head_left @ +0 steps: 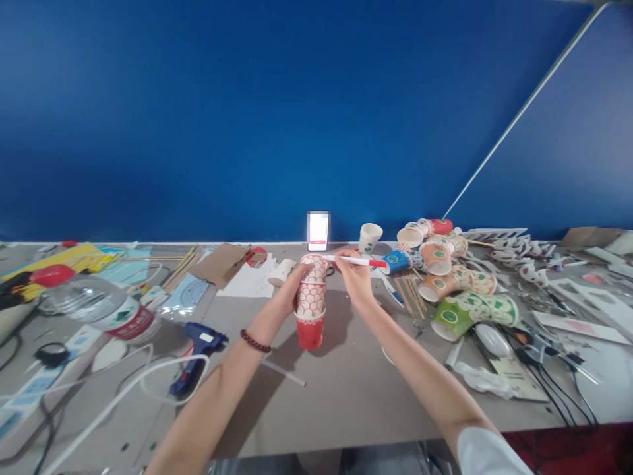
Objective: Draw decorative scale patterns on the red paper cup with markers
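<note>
In the middle of the head view, my left hand [293, 293] is wrapped round a string of paper cups [311, 300] joined end to end. Red scale-like curves cover their white parts, and the nearest cup is solid red at its base. My right hand [352, 267] grips a white marker with a red end [368, 262]. Its tip points left at the far cup and seems to meet it, though contact is too small to tell. A phone [318, 231] with a lit screen stands upright just beyond the cups.
Right of my hands lie several decorated cup strings, including a green one [452, 318], and wooden sticks [410, 297]. A white cup [370, 237] stands near the blue wall [297, 119]. On the left are a glue gun [198, 353], a large plastic bottle [106, 310] and a power strip [59, 376].
</note>
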Demonstrator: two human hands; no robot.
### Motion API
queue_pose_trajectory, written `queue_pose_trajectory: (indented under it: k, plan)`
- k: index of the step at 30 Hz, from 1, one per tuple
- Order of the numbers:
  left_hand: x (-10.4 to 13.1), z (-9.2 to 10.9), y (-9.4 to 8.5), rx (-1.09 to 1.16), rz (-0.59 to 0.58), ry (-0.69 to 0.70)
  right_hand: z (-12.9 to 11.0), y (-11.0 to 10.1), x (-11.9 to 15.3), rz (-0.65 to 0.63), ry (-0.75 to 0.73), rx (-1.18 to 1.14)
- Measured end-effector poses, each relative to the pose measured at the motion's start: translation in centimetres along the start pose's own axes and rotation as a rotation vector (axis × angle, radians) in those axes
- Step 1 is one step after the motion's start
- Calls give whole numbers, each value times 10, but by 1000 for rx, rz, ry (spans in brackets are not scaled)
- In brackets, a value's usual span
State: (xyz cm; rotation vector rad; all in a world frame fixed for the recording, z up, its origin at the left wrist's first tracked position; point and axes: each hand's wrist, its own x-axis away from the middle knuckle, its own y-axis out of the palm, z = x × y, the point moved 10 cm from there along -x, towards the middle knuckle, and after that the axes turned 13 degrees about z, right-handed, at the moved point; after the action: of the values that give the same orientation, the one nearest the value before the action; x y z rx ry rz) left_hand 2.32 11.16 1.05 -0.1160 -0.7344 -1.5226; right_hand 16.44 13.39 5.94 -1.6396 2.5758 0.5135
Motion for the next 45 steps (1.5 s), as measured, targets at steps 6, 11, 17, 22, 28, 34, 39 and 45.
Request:
queue_pose_trajectory:
  k: [6, 11, 17, 22, 28, 34, 39, 45]
  plan:
    - [-2, -1, -2, -1, 7, 2, 0, -1, 0, 9, 2, 14]
    - [1, 0, 0, -2, 14, -19, 0, -1, 0, 7, 15, 21]
    - [1, 1, -2, -7, 29, -9, -1, -1, 1, 14, 15, 19]
    - [4, 1, 0, 1, 22, -11, 0, -2, 1, 18, 19, 21]
    - [3, 0, 0, -10, 27, -20, 0, -2, 1, 12, 20, 20]
    - [1, 1, 0, -1, 15, -5, 0, -1, 1, 14, 34, 11]
    - [3, -2, -1, -10, 27, -42, 0, -1, 1, 9, 31, 22]
    - [2, -1, -1, 0, 24, -28, 1, -1, 1, 10, 28, 11]
